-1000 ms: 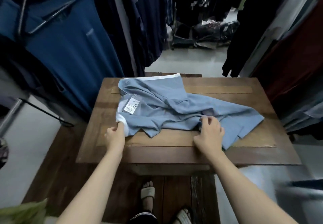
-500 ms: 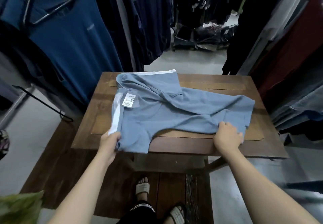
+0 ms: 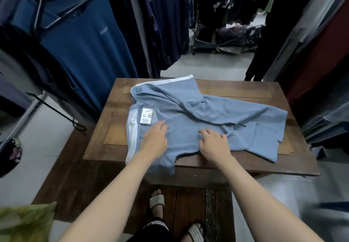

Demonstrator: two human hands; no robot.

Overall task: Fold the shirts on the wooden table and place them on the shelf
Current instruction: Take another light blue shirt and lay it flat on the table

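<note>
A light blue shirt (image 3: 190, 117) with white trim lies spread and wrinkled across the wooden table (image 3: 236, 92). Its near edge hangs over the table's front. A white paper tag (image 3: 147, 116) sits near the shirt's left side. My left hand (image 3: 156, 139) rests flat on the fabric just right of the tag, fingers straight. My right hand (image 3: 214, 143) lies on the middle of the shirt, fingers spread and slightly bent, pressing the cloth.
Dark and blue garments (image 3: 81, 39) hang on racks to the left, behind and right of the table. A black hanger stand (image 3: 56, 109) leans at the left. Packaged clothes (image 3: 230, 35) lie on the floor beyond. My sandalled feet (image 3: 156, 202) stand below the table.
Both hands let go of the shirt's near edge and moved inward onto its middle. The shirt lies flatter, with its near edge draped over the table front.
</note>
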